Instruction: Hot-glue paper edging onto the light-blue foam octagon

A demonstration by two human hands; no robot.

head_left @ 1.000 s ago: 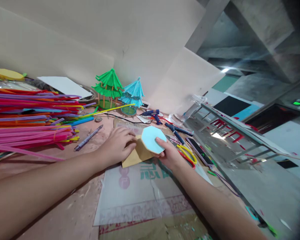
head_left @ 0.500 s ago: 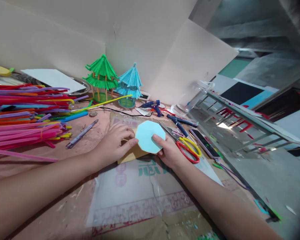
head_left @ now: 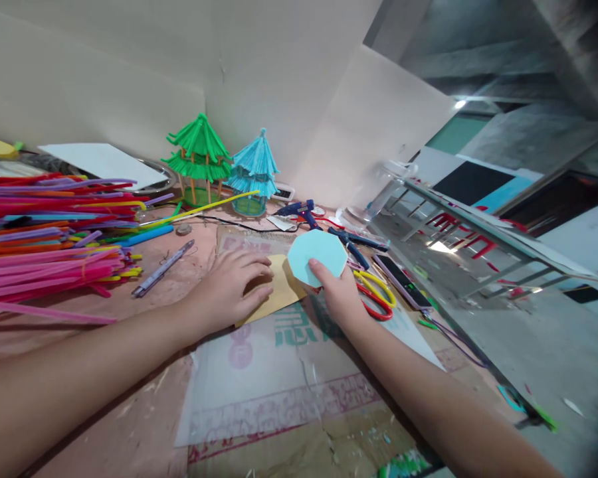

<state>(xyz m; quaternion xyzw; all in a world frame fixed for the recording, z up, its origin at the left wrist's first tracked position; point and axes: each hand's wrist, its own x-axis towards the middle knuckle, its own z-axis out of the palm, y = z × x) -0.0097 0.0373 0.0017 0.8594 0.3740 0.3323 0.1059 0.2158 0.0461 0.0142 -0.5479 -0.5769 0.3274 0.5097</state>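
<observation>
My right hand [head_left: 337,287] pinches a light-blue octagonal card [head_left: 315,255] by its lower right part, thumb on top and the other fingers hidden beneath. The card is held above the work surface, over one end of a tan piece of cardboard [head_left: 274,297]. On the left part of that cardboard rests my left hand [head_left: 236,284], fingers apart and slightly curled, with nothing gripped. Scissors with red and yellow handles [head_left: 381,295] lie just beyond my right hand, their blades mostly covered.
Pipe cleaners [head_left: 54,245] in many colours fill the left. Behind stand a green pagoda model [head_left: 199,159] and a blue one [head_left: 256,176]. A glue gun [head_left: 299,210], pliers [head_left: 356,249], a phone [head_left: 402,282], a pen [head_left: 163,269] and a clear jar [head_left: 379,192] surround the work spot.
My right hand has carried the octagonal card up and right, away from my left hand. The left fingers have come off the card's edge and spread, uncovering more of the tan cardboard.
</observation>
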